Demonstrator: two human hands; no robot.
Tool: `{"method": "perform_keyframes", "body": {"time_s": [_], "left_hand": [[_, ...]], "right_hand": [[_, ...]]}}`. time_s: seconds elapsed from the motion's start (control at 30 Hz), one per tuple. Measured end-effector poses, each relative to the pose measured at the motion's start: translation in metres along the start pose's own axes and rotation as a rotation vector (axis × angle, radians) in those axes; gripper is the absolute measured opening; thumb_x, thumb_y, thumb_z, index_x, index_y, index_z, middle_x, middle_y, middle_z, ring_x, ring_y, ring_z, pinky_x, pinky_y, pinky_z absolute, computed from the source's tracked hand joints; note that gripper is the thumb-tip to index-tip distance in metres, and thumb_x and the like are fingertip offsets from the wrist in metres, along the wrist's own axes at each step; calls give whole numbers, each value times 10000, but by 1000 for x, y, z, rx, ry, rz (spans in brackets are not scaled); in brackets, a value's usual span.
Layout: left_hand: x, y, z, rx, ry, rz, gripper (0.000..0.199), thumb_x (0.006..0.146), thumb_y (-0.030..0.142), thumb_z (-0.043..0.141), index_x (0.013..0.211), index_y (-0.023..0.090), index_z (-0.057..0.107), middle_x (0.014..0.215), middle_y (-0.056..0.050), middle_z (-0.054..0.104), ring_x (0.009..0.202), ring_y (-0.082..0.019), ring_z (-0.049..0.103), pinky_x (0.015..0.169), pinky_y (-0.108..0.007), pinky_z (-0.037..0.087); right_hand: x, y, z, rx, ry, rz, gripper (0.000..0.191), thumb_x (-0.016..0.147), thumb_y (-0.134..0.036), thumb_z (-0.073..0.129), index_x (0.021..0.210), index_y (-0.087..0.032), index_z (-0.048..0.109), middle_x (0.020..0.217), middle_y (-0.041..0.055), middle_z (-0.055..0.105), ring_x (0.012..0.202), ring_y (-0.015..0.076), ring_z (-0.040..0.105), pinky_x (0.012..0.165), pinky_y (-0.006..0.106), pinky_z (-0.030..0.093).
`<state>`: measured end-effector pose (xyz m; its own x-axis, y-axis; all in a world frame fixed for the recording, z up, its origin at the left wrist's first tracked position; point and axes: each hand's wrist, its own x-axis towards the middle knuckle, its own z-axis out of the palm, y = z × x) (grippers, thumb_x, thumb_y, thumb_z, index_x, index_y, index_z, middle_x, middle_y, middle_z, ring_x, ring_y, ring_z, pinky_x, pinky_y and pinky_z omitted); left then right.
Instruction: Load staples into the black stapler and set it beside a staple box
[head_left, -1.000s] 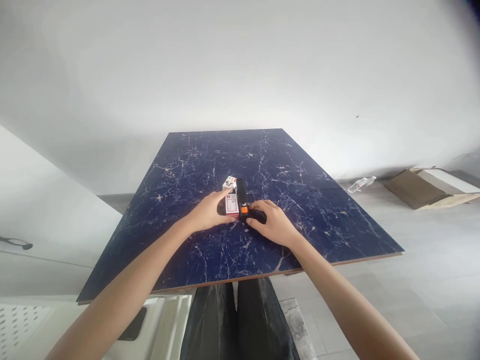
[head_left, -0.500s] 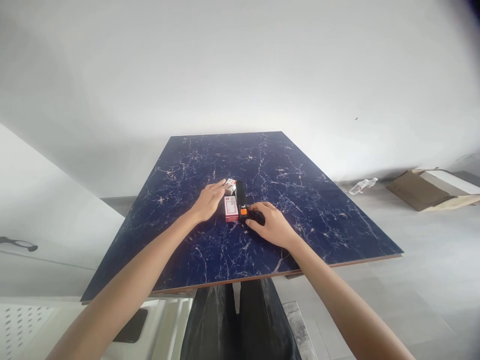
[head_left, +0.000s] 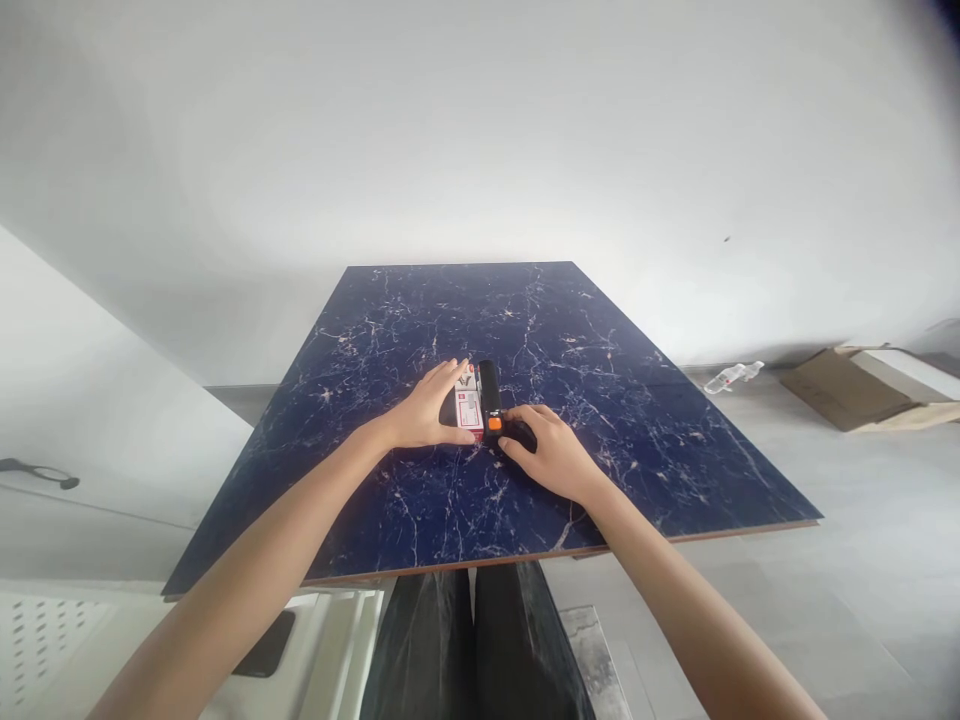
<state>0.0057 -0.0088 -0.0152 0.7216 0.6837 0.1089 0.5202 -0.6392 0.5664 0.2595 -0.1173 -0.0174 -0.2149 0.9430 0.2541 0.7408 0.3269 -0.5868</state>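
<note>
Near box and far box now form one row.
Left hand spans both again, fingers spread wide; right hand holds the black device with curled fingers.

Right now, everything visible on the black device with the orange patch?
The black device is long, narrow and plastic-looking, with an orange patch at its near end and a small pale mark just beyond. It lies on the blue tabletop, length running away from the person, close along the right of the red-and-white boxes. The right hand is at its near right side; contact can't be made out.
</note>
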Motion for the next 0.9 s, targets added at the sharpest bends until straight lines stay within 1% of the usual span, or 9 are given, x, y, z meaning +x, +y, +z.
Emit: {"method": "perform_keyframes", "body": {"time_s": [0.07,0.17,0.23,0.37,0.47,0.53,0.67,0.77,0.9], "left_hand": [[1,0,2,25,11,22,1275,680,706,781,1639,314,38,1701,-148,98,1545,-434,106,1213,-634,199],[1,1,4,27,47,50,1254,687,676,788,1638,305,59,1667,-161,195,1510,-423,239,1195,-603,273],[1,1,5,34,42,49,1257,683,677,787,1638,309,57,1665,-163,193,1493,-428,274,1180,-601,299],[0,-3,8,75,30,19,1314,640,711,799,1639,315,42,1693,-171,96,1519,-473,169,1186,-649,231],[1,-3,8,83,48,38,1320,644,727,785,1639,309,26,1682,-166,155,1515,-453,193,1194,-633,229],[1,-3,7,87,44,33,1332,644,744,773,1638,307,4,1683,-160,156,1514,-445,202,1194,-619,240],[3,-2,4,124,-20,-16,1366,629,790,748,1634,316,-45,1708,-150,24,1538,-469,79,1195,-650,185],[3,-4,2,139,-33,9,1372,629,792,745,1635,306,-53,1702,-149,99,1539,-452,102,1205,-636,167],[0,-7,2,112,-40,10,1379,604,779,770,1640,305,-6,1691,-147,159,1527,-457,143,1196,-613,206]], "right_hand": [[0,-1,0,-5,5,-5,248,937,-327,591,1170,-249,615,1166,79,679,1120,287,622,967,456,499],[0,-2,0,-10,12,-7,239,931,-318,598,1159,-250,618,1157,77,682,1116,286,623,973,451,494],[0,-2,1,-10,12,-5,238,927,-314,602,1156,-253,619,1153,74,682,1106,282,628,971,446,494],[0,-2,1,-11,13,-9,245,928,-313,602,1165,-253,614,1154,72,681,1110,275,624,970,435,492],[0,-2,1,-18,16,-14,248,922,-307,609,1163,-251,612,1155,71,682,1120,276,614,972,432,488],[0,-2,1,-22,14,-11,246,918,-307,614,1157,-248,614,1152,72,684,1121,278,612,969,430,488],[0,-2,1,-27,9,-3,253,924,-319,610,1164,-240,614,1147,77,682,1096,272,624,956,417,489],[0,-2,1,-30,15,-11,254,919,-317,615,1160,-239,617,1143,76,684,1090,270,623,953,412,487],[0,-3,1,-26,28,-20,239,911,-297,622,1143,-238,624,1121,70,690,1103,269,616,962,412,483]]}}
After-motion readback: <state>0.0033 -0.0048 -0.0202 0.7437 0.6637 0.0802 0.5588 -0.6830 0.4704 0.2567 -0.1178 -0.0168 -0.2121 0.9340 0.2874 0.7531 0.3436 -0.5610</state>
